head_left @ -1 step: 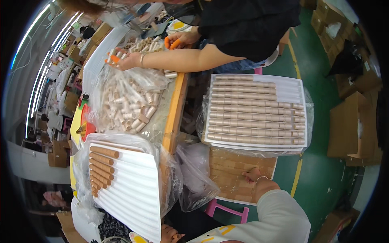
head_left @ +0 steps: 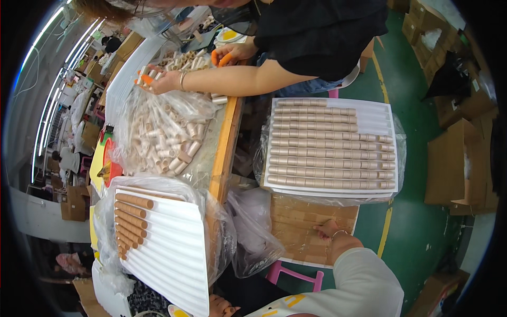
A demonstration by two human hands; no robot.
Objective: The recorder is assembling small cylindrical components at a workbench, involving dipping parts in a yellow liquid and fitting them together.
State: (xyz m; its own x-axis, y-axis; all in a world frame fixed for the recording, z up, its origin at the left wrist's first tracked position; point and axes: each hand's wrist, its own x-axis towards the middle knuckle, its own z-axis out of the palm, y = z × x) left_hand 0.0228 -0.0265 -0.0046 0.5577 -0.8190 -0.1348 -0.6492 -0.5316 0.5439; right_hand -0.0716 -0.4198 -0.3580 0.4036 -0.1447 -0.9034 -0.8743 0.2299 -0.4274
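My right hand [head_left: 328,230] rests on a brown cardboard sheet [head_left: 296,222] at the lower middle, its index finger stretched out to the left. Nothing shows in its fingers. At the bottom edge, my left hand [head_left: 222,306] is partly cut off, its fingers curled beside the lower corner of a white ridged tray [head_left: 174,248]. Whether it holds anything is hidden. Along that tray's upper left lie short rows of brown cardboard tubes [head_left: 132,210]. Beyond the cardboard sheet, another white ridged tray [head_left: 377,113] carries many rows of pale beige tubes [head_left: 327,153].
Across the table, a co-worker's hand [head_left: 158,80] with orange finger covers holds several pale tubes; the other hand [head_left: 232,54] is beside it. Loose tubes [head_left: 163,137] heap under clear plastic. A pink stool [head_left: 296,276] stands below the cardboard; boxes [head_left: 454,164] line the right.
The whole view has shifted slightly left. Both my hands keep their places, and the rows on the trays look the same.
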